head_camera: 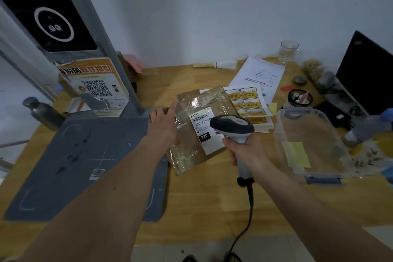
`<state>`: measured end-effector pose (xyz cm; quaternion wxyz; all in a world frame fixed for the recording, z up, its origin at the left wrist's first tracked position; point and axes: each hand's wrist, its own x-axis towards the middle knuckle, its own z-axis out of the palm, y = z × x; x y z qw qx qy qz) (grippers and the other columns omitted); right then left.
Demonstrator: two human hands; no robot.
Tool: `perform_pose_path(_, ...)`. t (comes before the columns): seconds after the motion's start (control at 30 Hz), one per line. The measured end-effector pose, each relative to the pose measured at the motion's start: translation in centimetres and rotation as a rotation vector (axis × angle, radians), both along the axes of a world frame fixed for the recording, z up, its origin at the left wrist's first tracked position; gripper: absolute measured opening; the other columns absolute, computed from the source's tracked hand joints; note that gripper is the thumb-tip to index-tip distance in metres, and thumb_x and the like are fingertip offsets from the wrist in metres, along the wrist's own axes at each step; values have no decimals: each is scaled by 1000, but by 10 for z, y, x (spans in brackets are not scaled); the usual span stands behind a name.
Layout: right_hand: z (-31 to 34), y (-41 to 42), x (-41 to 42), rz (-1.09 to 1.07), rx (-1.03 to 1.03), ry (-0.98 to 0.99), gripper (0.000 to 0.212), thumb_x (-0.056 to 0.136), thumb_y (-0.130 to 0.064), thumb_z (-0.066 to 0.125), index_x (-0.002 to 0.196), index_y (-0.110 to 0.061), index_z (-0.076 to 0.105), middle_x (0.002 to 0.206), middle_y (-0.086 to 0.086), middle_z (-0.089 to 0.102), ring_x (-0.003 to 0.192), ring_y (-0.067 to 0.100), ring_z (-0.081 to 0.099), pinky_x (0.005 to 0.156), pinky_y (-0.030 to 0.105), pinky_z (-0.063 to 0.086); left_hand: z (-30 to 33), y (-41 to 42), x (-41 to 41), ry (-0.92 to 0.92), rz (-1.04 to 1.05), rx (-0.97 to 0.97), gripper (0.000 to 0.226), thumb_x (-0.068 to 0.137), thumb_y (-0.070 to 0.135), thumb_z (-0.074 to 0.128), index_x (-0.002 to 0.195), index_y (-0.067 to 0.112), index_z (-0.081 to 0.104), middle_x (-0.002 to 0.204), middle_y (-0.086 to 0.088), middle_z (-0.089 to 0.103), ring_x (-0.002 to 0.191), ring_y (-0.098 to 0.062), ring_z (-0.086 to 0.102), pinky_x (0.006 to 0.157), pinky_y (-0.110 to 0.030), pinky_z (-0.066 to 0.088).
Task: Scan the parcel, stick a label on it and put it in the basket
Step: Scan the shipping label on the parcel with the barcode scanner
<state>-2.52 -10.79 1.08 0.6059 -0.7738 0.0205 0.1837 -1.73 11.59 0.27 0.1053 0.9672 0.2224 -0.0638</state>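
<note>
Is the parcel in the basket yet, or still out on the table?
Out. The parcel lies on the table, left of the clear basket, which holds only a yellow note.

Two bare forearms come in from the bottom edge of the view; no sleeve, watch or bracelet covers them up to the frame border; the left hand point(162, 125) and the right hand point(244, 150) wear no gloves; a small dark mark sits on the left forearm; the fingers of both hands are only partly visible.
</note>
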Motion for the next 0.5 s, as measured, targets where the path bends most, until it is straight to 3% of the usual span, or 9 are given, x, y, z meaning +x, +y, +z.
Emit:
perform_pose_path(0.2,5,2,1,20,-35,-8,27,86,-13,66,62,-9,56,51,5,52,34,7,46,40,18,43,0,2,2,13,13,-7,133,53,26,91,148,37,0,147,-10,22,139,-30,14,106,-45,36)
perform_pose_path(0.5,10,-7,-2,48,-29,-32,26,86,-14,67,63,-8,56,50,5,50,37,10,46,43,22,43,3,1,1,24,12,-12,134,54,25,91,149,36,-3,147,-10,22,138,-31,14,105,-44,36)
